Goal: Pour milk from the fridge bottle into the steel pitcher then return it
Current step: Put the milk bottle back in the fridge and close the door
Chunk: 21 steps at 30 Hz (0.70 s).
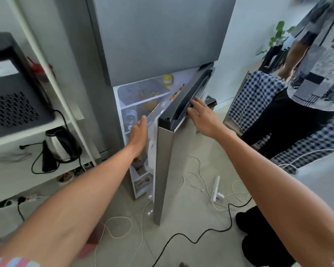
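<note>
Tall grey fridge fills the middle, upper door closed, and the lower door stands partly open, its edge swung toward the camera. To the left, a white shelf unit carries a dark microwave up top and a steel kettle below it, black cord trailing. On the right stands another person in a patterned shirt, beside a blue checked cloth. Pale floor down below, strewn with black and white cables.

Now the arms, both reaching in! The right hand lies on the top edge of the lower door, fingers straight and spread against the dark handle strip. The left hand goes into the gap at the door's inner edge; its fingers are hidden, so whether they grip anything cannot be told.

Inside the lit compartment, a clear bottle sits on a shelf just above the left hand, too blurred to confirm as the milk. A yellow-lidded jar rests up high.
</note>
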### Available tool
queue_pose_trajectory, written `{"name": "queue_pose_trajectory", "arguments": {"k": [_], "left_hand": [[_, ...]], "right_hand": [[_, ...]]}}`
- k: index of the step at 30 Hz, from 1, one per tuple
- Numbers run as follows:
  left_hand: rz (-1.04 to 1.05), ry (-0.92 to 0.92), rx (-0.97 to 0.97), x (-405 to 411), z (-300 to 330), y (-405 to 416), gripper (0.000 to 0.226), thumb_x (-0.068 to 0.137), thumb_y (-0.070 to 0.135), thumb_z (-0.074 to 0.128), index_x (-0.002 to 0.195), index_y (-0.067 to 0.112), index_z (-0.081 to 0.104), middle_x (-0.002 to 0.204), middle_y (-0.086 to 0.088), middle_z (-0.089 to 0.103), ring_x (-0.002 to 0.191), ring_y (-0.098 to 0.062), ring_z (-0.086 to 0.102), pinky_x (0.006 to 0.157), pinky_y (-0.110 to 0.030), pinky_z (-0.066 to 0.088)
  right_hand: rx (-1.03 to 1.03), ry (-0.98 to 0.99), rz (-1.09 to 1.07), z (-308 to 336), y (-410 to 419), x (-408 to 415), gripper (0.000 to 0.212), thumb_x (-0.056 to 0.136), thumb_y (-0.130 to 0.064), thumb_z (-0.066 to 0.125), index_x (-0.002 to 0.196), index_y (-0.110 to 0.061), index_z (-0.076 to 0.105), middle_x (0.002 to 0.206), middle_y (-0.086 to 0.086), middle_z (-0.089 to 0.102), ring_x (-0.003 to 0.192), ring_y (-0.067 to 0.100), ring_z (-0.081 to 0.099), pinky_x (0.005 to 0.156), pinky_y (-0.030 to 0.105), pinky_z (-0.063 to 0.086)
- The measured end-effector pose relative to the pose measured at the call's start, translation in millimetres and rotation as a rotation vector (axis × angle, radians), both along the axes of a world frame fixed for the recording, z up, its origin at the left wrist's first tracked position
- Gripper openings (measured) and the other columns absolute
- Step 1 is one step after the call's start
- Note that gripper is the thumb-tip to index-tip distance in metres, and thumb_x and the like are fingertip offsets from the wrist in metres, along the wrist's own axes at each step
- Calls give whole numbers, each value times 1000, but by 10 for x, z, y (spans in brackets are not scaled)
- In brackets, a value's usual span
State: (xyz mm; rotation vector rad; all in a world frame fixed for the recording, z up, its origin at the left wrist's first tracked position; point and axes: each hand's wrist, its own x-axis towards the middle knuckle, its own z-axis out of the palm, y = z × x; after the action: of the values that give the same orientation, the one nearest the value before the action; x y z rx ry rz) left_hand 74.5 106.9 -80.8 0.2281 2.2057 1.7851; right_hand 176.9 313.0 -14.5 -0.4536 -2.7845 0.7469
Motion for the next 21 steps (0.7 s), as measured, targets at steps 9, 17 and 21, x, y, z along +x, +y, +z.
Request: {"name": "queue_pose_trajectory", "arguments": {"k": [9, 17, 21], "left_hand": [[392, 262, -61, -117, 199, -128, 39, 112, 39, 37, 101, 11, 62, 92, 2, 58, 89, -19, 56, 71, -24, 46], [502, 940, -403, 24, 200, -97, 50, 106, 31, 49, 146, 0, 49, 155, -14, 44, 144, -25, 39, 122, -29, 25], [270, 971, -796, 26, 109, -11, 63, 108, 39, 43, 159, 2, 32, 169, -12, 27, 157, -24, 20, 127, -38, 17]], "right_hand": [[27, 206, 164, -343, 75, -573, 58, 111, -46, 35, 158, -11, 39, 168, 0, 30, 159, 17, 9, 124, 37, 20], [182, 199, 285, -537, 6, -975, 62, 111, -33, 38, 162, -4, 21, 172, 7, 15, 159, 27, 1, 113, 57, 39], [235, 115, 308, -500, -38, -1089, 70, 109, -34, 39, 164, -6, 5, 174, 6, 0, 159, 25, -9, 110, 56, 40]]}}
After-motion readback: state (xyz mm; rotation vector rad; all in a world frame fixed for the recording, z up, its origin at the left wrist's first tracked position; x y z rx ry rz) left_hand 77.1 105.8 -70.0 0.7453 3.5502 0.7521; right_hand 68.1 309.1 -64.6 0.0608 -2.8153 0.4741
